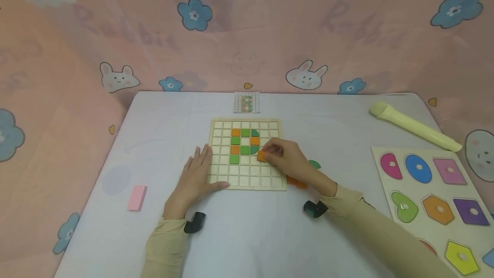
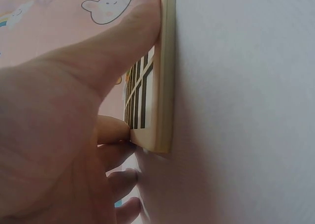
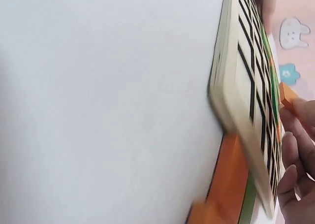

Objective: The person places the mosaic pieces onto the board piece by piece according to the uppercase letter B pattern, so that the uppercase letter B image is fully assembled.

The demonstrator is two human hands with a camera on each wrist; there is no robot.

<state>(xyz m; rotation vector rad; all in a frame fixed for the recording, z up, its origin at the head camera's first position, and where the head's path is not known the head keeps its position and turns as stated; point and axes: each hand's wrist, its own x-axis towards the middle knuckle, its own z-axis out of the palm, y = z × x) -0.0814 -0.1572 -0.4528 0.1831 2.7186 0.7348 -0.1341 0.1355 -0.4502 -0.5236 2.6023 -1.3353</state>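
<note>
A cream grid board point(image 1: 231, 179) lies on the white table, with orange, green and rounded dark-green tiles set in its squares. My right hand point(image 1: 287, 158) pinches an orange tile point(image 1: 261, 156) between thumb and fingers over the board's right half; in the right wrist view the orange tile point(image 3: 288, 95) shows at the fingertips. My left hand point(image 1: 197, 179) rests at the board's left edge, its fingers extended along the side and its thumb on the front left corner. In the left wrist view the thumb point(image 2: 123, 37) lies over the board's rim point(image 2: 166, 86).
Loose orange tiles point(image 1: 297, 182) and a green rounded tile point(image 1: 314, 164) lie right of the board. Behind it is a small pattern card point(image 1: 247, 103). A pink block point(image 1: 137, 197) lies left; a shape puzzle point(image 1: 386, 196) and a pale yellow-green stick-like object point(image 1: 414, 125) are at right.
</note>
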